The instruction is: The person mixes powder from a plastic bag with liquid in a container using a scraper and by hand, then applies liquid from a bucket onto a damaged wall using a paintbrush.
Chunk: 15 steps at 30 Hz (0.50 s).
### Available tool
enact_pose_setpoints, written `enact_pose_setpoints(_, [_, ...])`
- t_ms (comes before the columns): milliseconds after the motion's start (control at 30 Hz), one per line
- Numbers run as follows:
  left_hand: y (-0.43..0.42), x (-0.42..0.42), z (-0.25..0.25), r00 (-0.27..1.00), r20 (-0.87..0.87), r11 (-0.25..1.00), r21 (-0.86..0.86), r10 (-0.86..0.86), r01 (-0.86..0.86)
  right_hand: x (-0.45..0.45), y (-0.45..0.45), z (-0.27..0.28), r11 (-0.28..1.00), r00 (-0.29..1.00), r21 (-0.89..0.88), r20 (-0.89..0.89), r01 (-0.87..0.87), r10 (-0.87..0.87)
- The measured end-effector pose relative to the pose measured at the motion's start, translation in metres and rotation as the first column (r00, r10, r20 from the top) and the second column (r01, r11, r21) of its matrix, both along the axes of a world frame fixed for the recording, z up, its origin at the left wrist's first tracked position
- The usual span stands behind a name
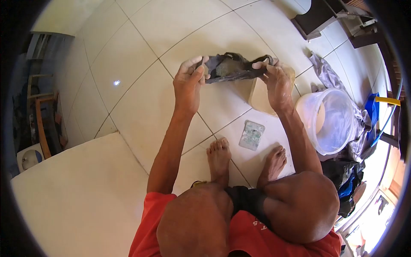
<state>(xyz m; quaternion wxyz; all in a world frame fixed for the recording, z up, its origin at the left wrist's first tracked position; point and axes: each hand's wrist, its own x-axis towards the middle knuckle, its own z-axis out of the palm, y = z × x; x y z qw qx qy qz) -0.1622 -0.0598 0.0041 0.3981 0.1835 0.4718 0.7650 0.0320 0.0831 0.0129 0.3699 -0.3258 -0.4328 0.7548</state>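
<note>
"What's nearest?"

"The person's two bent knees (192, 222), over a red shirt (145, 216). Just beyond them, bare feet (219, 158) rest on the pale tiled floor (141, 92)."

"And between the feet and the hands?"

"A flat, rounded-corner rectangle (251, 135), mottled green and white, lies on the tiles just ahead of the feet. I can't tell what it is."

"Now the hands."

"The left hand (189, 81) is partly closed, thumb against bent fingers, pinching one end of a dark bag (245, 70). The right hand (277, 83) is curled much the same way, gripping the other end."

"So where's the bag exactly?"

"Stretched sideways between the two hands, held up in front of the person. Its upper edges gape, and a greyish patch shows in the middle; whether that's contents or lining, I can't tell."

"What's around it?"

"A yellowish box-shaped container (257, 98) stands on the floor, partly hidden by the right hand and forearm. To its right is a clear tub (338, 126), with a crumpled grey cloth (327, 73) behind."

"Farthest off?"

"Dark furniture (314, 19), at the upper right."
</note>
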Motion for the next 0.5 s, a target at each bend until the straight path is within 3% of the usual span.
enact_pose_setpoints(100, [0.007,-0.008,0.022,0.988,-0.142,0.998,0.012,-0.064,0.066,-0.005,-0.001,0.014,0.994,0.995,0.064,-0.044,-0.091,0.094])
enact_pose_setpoints(167, [0.009,-0.012,0.036,0.929,-0.361,0.994,-0.096,-0.085,0.054,-0.008,0.000,0.020,0.984,0.988,0.109,-0.043,-0.142,0.147])
enact_pose_setpoints(233, [0.001,-0.011,0.036,0.933,-0.354,0.991,-0.127,-0.072,0.029,-0.013,-0.002,0.023,0.992,0.982,0.063,0.162,-0.112,0.100])
enact_pose_setpoints(367, [-0.029,0.008,0.028,0.949,-0.299,0.982,-0.184,-0.098,0.044,-0.007,-0.005,0.020,0.962,0.964,0.186,0.213,-0.199,0.159])
enact_pose_setpoints(433, [-0.040,0.009,0.011,0.951,-0.306,0.980,-0.198,-0.049,-0.013,-0.006,-0.011,0.019,0.935,0.952,0.279,0.272,-0.220,0.143])
enact_pose_setpoints(500, [-0.050,0.004,-0.013,0.946,-0.312,0.918,-0.343,0.089,-0.199,-0.005,-0.014,0.015,0.884,0.936,0.413,0.346,-0.217,0.068])
